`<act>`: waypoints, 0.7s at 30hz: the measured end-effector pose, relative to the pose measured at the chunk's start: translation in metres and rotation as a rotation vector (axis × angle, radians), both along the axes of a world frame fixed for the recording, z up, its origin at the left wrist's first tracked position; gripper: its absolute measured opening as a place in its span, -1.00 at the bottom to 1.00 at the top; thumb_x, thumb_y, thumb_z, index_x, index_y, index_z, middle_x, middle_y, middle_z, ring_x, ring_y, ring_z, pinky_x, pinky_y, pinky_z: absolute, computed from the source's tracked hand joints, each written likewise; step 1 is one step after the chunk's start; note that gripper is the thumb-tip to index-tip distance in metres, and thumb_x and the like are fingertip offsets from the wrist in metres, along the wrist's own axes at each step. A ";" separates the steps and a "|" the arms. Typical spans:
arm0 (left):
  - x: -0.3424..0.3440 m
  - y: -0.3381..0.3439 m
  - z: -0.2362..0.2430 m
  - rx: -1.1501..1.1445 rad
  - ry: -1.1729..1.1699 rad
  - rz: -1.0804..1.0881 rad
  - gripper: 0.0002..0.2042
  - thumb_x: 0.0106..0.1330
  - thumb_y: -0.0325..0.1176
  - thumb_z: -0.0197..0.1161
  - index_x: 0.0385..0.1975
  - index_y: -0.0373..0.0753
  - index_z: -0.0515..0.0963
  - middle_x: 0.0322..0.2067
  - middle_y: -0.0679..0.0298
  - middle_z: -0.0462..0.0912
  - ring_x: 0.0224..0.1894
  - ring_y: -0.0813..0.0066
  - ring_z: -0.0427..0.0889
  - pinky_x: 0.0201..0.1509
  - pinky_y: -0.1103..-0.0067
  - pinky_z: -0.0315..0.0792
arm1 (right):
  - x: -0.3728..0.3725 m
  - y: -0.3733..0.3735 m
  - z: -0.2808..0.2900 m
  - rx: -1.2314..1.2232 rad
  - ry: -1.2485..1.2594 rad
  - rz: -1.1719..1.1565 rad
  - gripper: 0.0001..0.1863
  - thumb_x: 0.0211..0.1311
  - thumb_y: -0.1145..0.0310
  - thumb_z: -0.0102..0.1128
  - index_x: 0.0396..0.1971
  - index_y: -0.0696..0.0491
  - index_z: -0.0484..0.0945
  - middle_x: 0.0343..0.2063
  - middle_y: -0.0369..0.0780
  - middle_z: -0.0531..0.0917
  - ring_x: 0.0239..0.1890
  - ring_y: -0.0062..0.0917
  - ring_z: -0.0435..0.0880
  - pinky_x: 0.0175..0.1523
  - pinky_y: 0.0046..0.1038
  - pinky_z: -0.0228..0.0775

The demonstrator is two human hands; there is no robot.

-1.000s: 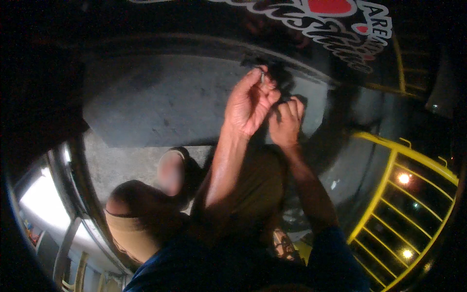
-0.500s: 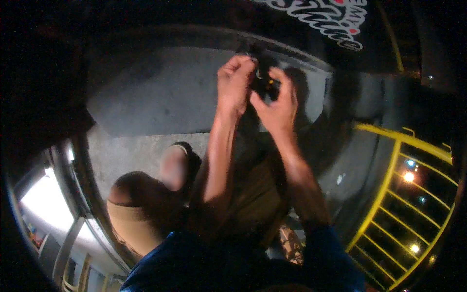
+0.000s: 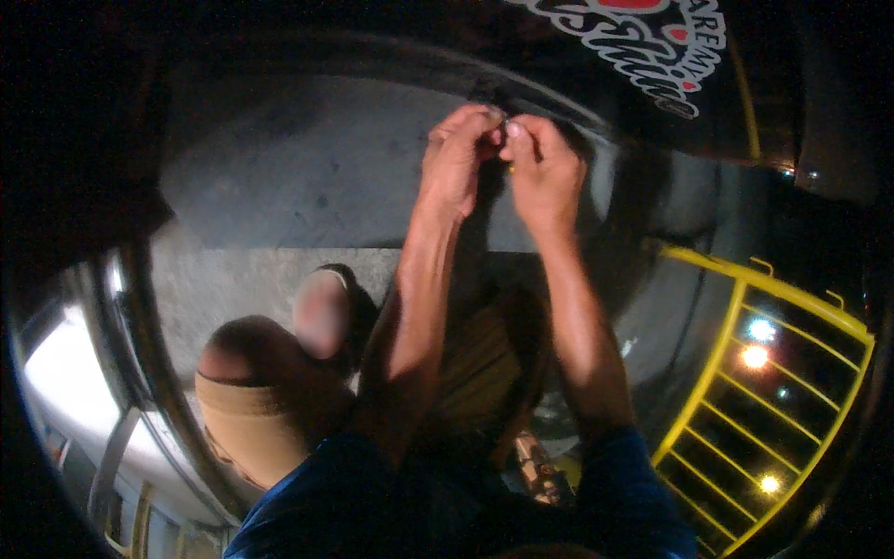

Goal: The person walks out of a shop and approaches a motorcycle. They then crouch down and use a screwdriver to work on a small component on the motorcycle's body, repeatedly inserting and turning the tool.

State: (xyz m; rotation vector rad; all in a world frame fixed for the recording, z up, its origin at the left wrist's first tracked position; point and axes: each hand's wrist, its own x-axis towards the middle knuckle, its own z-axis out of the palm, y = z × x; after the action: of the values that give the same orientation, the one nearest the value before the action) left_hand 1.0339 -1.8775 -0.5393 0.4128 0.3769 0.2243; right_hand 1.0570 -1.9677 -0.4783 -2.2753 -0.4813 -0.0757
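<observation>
Presently, we held our left hand (image 3: 453, 158) and right hand (image 3: 551, 177) close over a flat grey panel (image 3: 289, 168), fingers pinched nearly closed around a small, half-hidden dark item (image 3: 504, 120); a slackened pinch could have dropped it.

Dark blue sleeves (image 3: 312, 484) end near the elbows at 7 and 5 o'clock; the forearms (image 3: 424, 298) are bare. At 8 o'clock, tan legwear (image 3: 265, 424) stops in a hem below a bare knee (image 3: 242, 354). Browner, shadowed cloth (image 3: 472, 387) shows at 6 o'clock.
</observation>
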 end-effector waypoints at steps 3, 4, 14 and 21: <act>0.000 0.001 0.004 -0.008 -0.028 -0.021 -0.90 0.27 -0.39 0.20 -0.38 -0.28 0.58 -0.46 0.38 0.57 -0.39 0.61 0.48 -0.23 0.63 0.38 | 0.005 -0.001 -0.001 0.132 0.221 0.000 -0.79 0.37 0.33 0.12 -0.28 0.18 0.59 -0.50 -0.24 0.66 -0.55 -0.62 0.61 -0.36 -0.51 0.49; 0.000 0.000 0.007 0.000 -0.024 -0.032 -0.89 0.29 -0.38 0.21 -0.37 -0.28 0.58 -0.46 0.38 0.57 -0.38 0.61 0.48 -0.23 0.64 0.38 | 0.008 -0.004 -0.002 0.189 0.280 0.016 -0.76 0.39 0.31 0.10 -0.28 0.20 0.59 -0.52 -0.26 0.65 -0.56 -0.68 0.60 -0.37 -0.54 0.49; -0.002 0.001 -0.009 -0.018 -0.173 -0.043 -0.87 0.37 -0.33 0.19 -0.36 -0.24 0.55 -0.47 0.39 0.55 -0.39 0.66 0.47 -0.23 0.67 0.37 | 0.013 0.003 0.011 0.236 0.418 0.044 -0.78 0.37 0.36 0.12 -0.39 0.22 0.56 -0.57 -0.27 0.62 -0.60 -0.70 0.57 -0.43 -0.62 0.44; -0.003 0.004 -0.013 -0.162 -0.214 -0.095 -0.85 0.37 -0.31 0.19 -0.39 -0.22 0.53 -0.46 0.39 0.53 -0.37 0.63 0.46 -0.23 0.65 0.35 | 0.015 0.007 0.004 0.339 0.443 0.026 -0.80 0.33 0.37 0.17 -0.41 0.22 0.57 -0.54 -0.24 0.66 -0.62 -0.70 0.55 -0.47 -0.61 0.43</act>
State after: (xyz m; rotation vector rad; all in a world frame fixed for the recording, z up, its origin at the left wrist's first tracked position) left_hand 1.0309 -1.8737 -0.5519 0.2432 0.1630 0.1425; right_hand 1.0719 -1.9603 -0.4742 -1.8776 -0.2401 0.3305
